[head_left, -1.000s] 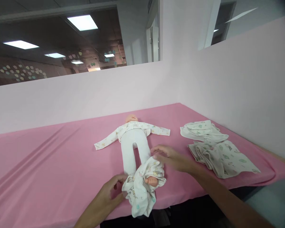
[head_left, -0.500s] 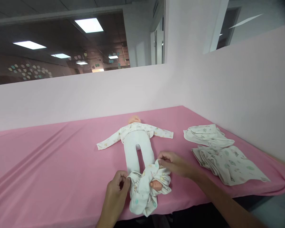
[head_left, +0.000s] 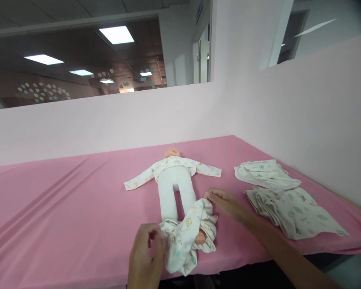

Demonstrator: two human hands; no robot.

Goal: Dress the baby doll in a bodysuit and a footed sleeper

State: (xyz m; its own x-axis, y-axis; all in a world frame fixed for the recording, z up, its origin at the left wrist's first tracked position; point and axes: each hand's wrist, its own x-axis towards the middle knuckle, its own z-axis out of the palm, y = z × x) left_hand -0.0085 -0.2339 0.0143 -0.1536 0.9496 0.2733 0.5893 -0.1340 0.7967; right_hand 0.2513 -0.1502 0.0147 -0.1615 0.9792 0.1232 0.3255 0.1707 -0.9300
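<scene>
A baby doll point(head_left: 173, 182) lies on its back on the pink table cover point(head_left: 63, 208), its head toward the wall. It wears a printed white top with the sleeves spread out, and its white legs point toward me. Printed white trousers point(head_left: 185, 237) are bunched around its feet, with one bare foot poking out. My left hand point(head_left: 146, 257) pinches the left edge of the trousers. My right hand point(head_left: 225, 202) pinches their upper right edge next to the doll's leg.
Two piles of folded printed baby clothes point(head_left: 289, 202) lie on the right side of the table, near a pale pink wall. The table's front edge runs just below my hands. Another pale pink wall stands behind the doll.
Both hands have worked the bunched trousers a little up the doll's legs. The left hand has closed on the cloth edge. The view has shifted slightly.
</scene>
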